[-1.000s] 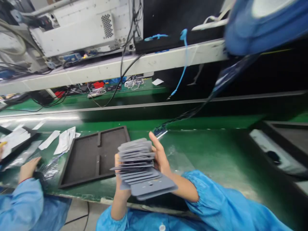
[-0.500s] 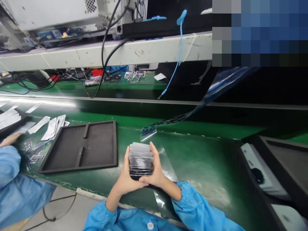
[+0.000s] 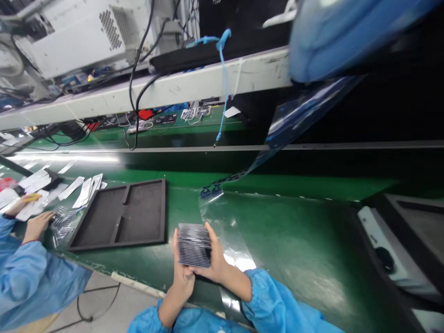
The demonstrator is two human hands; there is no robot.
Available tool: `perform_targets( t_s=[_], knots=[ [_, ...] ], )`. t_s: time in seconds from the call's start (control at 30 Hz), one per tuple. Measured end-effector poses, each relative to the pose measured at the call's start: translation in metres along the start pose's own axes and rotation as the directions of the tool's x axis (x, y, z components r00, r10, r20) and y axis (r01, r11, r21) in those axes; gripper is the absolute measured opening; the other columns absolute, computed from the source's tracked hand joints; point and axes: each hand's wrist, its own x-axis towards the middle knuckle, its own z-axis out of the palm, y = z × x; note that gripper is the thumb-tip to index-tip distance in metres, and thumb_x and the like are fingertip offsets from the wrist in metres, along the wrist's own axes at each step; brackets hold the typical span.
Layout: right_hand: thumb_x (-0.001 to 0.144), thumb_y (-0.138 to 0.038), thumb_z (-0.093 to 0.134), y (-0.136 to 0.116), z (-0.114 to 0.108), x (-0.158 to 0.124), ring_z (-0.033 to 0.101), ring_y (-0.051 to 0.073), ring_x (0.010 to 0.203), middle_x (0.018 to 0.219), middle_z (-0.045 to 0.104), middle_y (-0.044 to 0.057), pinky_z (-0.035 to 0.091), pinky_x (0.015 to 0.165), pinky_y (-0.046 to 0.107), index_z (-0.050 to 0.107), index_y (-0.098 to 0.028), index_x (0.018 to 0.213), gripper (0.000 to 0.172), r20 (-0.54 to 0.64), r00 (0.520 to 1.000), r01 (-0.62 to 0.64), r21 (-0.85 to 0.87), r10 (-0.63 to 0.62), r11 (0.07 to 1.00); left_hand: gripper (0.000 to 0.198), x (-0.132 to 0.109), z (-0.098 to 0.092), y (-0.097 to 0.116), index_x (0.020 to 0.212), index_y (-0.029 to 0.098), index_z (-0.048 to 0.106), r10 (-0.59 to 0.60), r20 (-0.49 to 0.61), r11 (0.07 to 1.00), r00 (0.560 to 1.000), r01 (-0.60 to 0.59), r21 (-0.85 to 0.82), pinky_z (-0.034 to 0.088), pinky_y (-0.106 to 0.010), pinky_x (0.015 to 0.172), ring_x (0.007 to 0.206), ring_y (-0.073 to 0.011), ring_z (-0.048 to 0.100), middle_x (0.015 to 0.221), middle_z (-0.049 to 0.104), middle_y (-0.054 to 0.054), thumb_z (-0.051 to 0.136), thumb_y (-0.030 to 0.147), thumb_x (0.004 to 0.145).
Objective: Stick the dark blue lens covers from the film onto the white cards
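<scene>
Right now, going left to right: a co-worker's blue sleeve (image 3: 24, 277) comes in at the near left, with one hand (image 3: 36, 226) just beside a heap of small metallic strips (image 3: 63, 223) and the other hand (image 3: 19, 206) touching a small yellow item (image 3: 33, 197); white paper slips (image 3: 83, 193) lie just beyond them on the green conveyor belt (image 3: 298, 231); next sits a black foam tray (image 3: 116, 245) with moulded recesses; right of it, at the belt's near edge, you hold a stack of thin grey plates (image 3: 194, 245) on edge, packed close; your left hand (image 3: 182, 273) braces its left side, thumb upright along the edge; your right hand (image 3: 217, 259) braces the other side, its fingers (image 3: 212, 236) pressed together against the plates; a sheet of clear plastic film (image 3: 225, 222) lies just beyond your right hand; a dark-framed tray (image 3: 405, 231) stands at the right; far off, a white shelf (image 3: 173, 88) runs across, a white electronic unit (image 3: 76, 41) at its left and a blue cable (image 3: 224, 78) hanging over it.
</scene>
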Motion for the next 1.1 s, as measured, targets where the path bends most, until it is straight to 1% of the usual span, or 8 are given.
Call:
perform_targets(
  t_s=[0.17,0.3,0.43,0.67,0.8,0.87,0.97,1.1],
  knots=[
    [0.082,-0.054,0.073,-0.022,0.014,0.083,0.058,0.030,0.134,0.148,0.057,0.016,0.046,0.114,0.045,0.034,-0.018,0.156,0.091,-0.096,0.870,-0.477,0.079,0.483,0.875,0.053,0.073,-0.001,0.012,0.140,0.018,0.055,-0.013,-0.126,0.996,0.992,0.023,0.084,0.046,-0.055,0.109,0.126,-0.0286,0.059,0.139,0.058,-0.013,0.050,0.057,0.104],
    [0.090,-0.053,0.063,-0.003,0.019,0.160,0.068,0.028,0.118,0.127,0.071,0.012,0.053,0.102,0.041,0.057,-0.019,0.136,0.058,-0.106,0.841,-0.531,0.021,0.530,0.847,0.046,0.139,-0.001,0.016,0.138,0.018,0.056,-0.014,-0.118,0.973,0.993,0.041,0.229,0.050,-0.052,0.104,0.120,-0.0274,0.062,0.137,0.060,-0.012,0.059,0.048,0.103],
    [0.091,-0.051,0.062,0.022,0.021,0.189,0.066,0.031,0.119,0.120,0.072,0.014,0.049,0.104,0.045,0.059,-0.018,0.131,0.052,-0.148,0.842,-0.534,-0.083,0.519,0.841,0.056,0.140,0.010,0.006,0.148,0.019,0.047,0.054,-0.080,0.910,0.995,-0.016,0.415,0.041,-0.059,0.113,0.137,-0.0336,0.051,0.153,0.046,-0.015,0.062,0.045,0.101],
    [0.089,-0.053,0.066,0.016,0.017,0.158,0.037,0.040,0.148,0.151,0.050,0.023,0.032,0.120,0.059,0.050,-0.011,0.147,0.073,-0.119,0.910,-0.413,-0.292,0.396,0.862,0.086,0.101,0.022,-0.018,0.161,0.007,0.022,0.197,0.079,0.745,0.977,-0.202,0.635,0.027,-0.068,0.117,0.154,-0.0499,0.012,0.167,0.003,-0.031,0.063,0.039,0.093],
    [0.100,-0.038,0.053,0.014,-0.037,0.114,0.065,0.026,0.123,0.130,0.070,0.010,0.051,0.110,0.042,0.067,-0.024,0.135,0.040,0.061,0.995,-0.042,-0.470,0.079,0.882,0.089,0.103,0.021,-0.021,0.163,0.008,0.016,0.246,0.110,0.687,0.963,-0.253,0.682,0.029,-0.067,0.116,0.155,-0.0506,0.008,0.166,-0.004,-0.033,0.062,0.040,0.095],
    [0.103,-0.033,0.046,0.023,-0.075,0.097,0.071,0.026,0.113,0.117,0.076,0.011,0.052,0.107,0.046,0.071,-0.023,0.129,0.038,0.053,0.996,-0.037,-0.534,0.077,0.845,0.091,0.101,0.021,-0.020,0.165,0.012,0.013,0.263,0.110,0.669,0.959,-0.263,0.695,0.029,-0.068,0.117,0.155,-0.0507,0.006,0.167,-0.008,-0.031,0.064,0.043,0.095],
    [0.101,-0.039,0.049,0.041,-0.118,0.084,0.044,0.035,0.147,0.152,0.054,0.018,0.038,0.119,0.059,0.055,-0.014,0.148,0.053,0.056,0.991,-0.058,-0.633,0.120,0.772,0.092,0.094,0.020,-0.018,0.165,0.014,0.013,0.294,0.120,0.645,0.948,-0.290,0.707,0.027,-0.067,0.118,0.155,-0.0500,0.003,0.167,-0.011,-0.029,0.065,0.044,0.095],
    [0.100,-0.054,0.050,0.055,-0.127,0.075,0.024,0.037,0.156,0.167,0.030,0.018,0.023,0.124,0.063,0.039,-0.011,0.159,0.073,0.195,0.941,-0.009,-0.802,0.277,0.598,0.089,0.082,0.013,-0.018,0.165,0.014,0.016,0.350,0.165,0.587,0.922,-0.354,0.728,0.026,-0.067,0.119,0.156,-0.0482,0.002,0.168,-0.009,-0.027,0.065,0.043,0.096]
  ],
)
